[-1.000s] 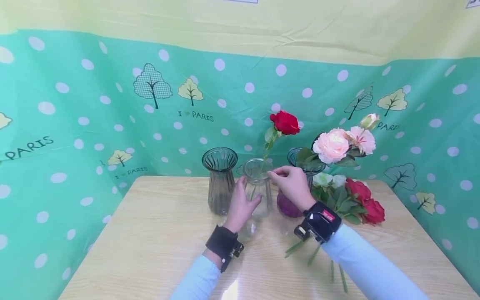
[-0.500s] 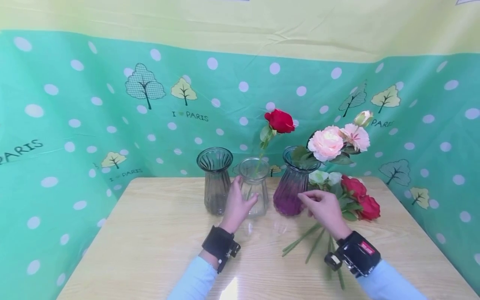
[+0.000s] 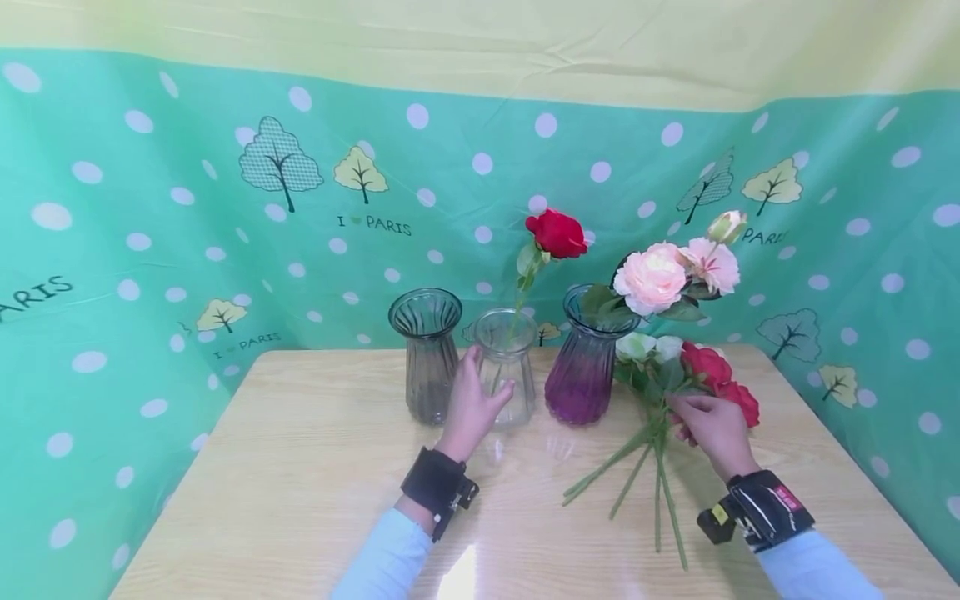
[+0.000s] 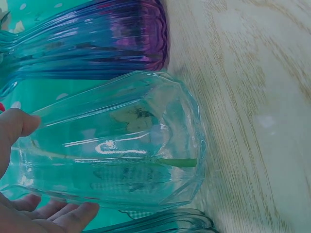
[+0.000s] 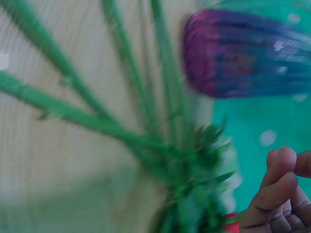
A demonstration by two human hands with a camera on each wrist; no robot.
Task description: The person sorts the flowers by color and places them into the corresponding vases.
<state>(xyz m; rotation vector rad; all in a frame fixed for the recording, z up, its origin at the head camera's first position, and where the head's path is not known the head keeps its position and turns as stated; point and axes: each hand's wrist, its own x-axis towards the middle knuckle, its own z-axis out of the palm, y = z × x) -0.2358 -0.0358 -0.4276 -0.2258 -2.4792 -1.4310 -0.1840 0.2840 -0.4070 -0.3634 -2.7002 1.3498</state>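
Clear vase [image 3: 522, 375] stands upright on the wooden table [image 3: 322, 483], in the middle of a row of three, with a single red rose [image 3: 557, 233] rising from its mouth. Through the glass in the left wrist view, the green end of the rose's stem shows near the bottom. A person's left hand [image 3: 471, 404] holds the clear vase, its fingers along one side and its thumb across the front. Just to the left stands a grey ribbed vase [image 3: 431, 375]; to the right, a purple vase [image 3: 579, 367] has pink flowers [image 3: 651, 277] leaning out over its right side.

A loose bunch of flowers [image 3: 667, 375] lies on the table beside the purple vase, red and white blooms toward the back and bare stems [image 5: 80, 116] fanned toward the person. The right hand [image 3: 716, 429] is at this bunch, near where the stems meet the leaves, its fingers bent in and the tips pressed together on themselves. The right wrist view is blurred around the stems. Behind the table hangs a green curtain [image 3: 337, 292] with pale dots and printed trees
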